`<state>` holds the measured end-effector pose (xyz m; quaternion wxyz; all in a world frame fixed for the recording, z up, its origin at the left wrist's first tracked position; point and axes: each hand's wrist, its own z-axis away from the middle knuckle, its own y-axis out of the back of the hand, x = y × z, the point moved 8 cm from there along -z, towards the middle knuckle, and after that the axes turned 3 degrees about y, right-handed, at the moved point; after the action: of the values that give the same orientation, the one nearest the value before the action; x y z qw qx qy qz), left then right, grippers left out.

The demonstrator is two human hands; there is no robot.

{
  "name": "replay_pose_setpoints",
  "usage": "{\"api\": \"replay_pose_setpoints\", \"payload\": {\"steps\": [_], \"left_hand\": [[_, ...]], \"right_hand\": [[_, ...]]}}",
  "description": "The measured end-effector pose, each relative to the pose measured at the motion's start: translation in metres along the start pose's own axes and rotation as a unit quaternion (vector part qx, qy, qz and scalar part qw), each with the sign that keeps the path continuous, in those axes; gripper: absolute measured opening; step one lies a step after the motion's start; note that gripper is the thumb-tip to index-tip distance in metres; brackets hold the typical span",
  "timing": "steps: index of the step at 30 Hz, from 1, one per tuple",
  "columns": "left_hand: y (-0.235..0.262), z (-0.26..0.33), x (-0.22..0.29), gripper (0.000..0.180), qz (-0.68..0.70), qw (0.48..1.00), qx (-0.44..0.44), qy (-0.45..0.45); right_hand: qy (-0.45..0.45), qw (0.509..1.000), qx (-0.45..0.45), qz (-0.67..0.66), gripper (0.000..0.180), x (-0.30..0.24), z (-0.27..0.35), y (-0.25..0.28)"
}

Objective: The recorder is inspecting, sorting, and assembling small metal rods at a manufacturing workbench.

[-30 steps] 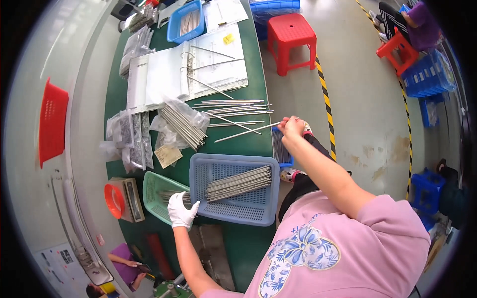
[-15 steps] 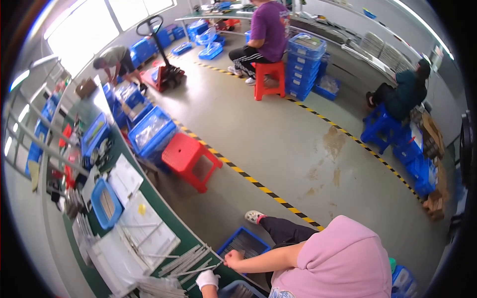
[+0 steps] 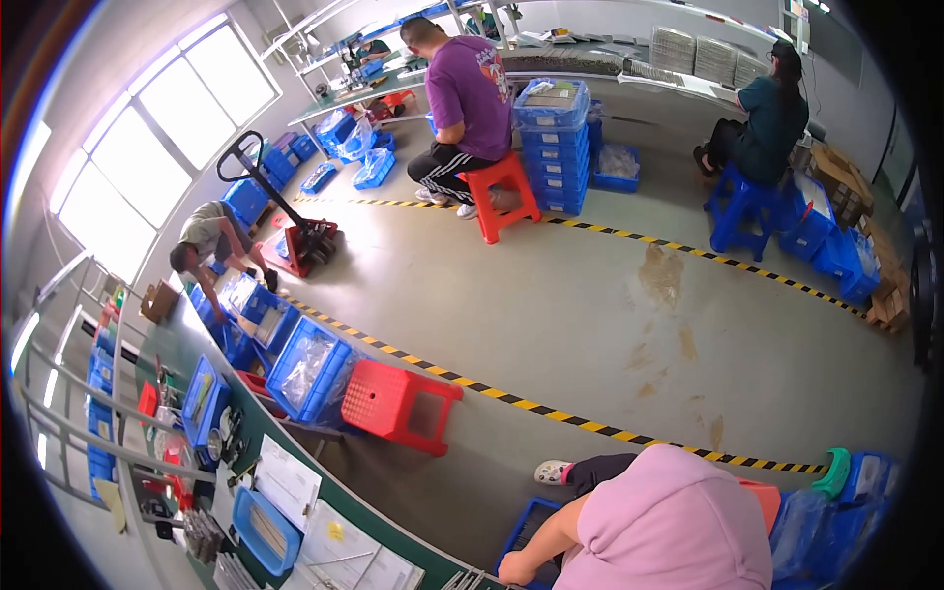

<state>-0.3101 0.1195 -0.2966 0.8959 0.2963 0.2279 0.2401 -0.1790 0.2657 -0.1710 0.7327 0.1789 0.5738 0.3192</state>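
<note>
Head view: rods (image 3: 462,581) diagonally up-right

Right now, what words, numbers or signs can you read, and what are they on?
No words or numbers read clearly.
Papers on the green table: too small.
Labels on the stacked blue boxes: too small.
Print on the purple shirt's back: too blurred.

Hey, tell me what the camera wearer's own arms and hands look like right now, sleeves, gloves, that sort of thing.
The right hand shows no glove. The right forearm is uncovered too, below the short sleeve of a pale pink top. The left hand is out of view.
</note>
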Motion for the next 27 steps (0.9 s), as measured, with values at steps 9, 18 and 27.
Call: {"api": "replay_pose_setpoints", "payload": {"steps": [9, 18, 27], "left_hand": [[-0.020, -0.028, -0.023, 0.040, -0.007, 0.999, -0.008, 0.035], [0.041, 0.071, 0.005, 0.025, 0.690, 0.610, 0.111, 0.373], [0.153, 0.135, 0.008, 0.056, 0.577, 0.536, 0.228, 0.572]], "right_hand": [[0.055, 0.995, -0.081, -0.035, 0.016, 0.017, 0.026, 0.022], [-0.163, 0.946, 0.036, -0.278, 0.026, 0.113, 0.035, 0.125], [-0.380, 0.813, 0.220, -0.383, 0.009, 0.304, 0.182, 0.176]]}}
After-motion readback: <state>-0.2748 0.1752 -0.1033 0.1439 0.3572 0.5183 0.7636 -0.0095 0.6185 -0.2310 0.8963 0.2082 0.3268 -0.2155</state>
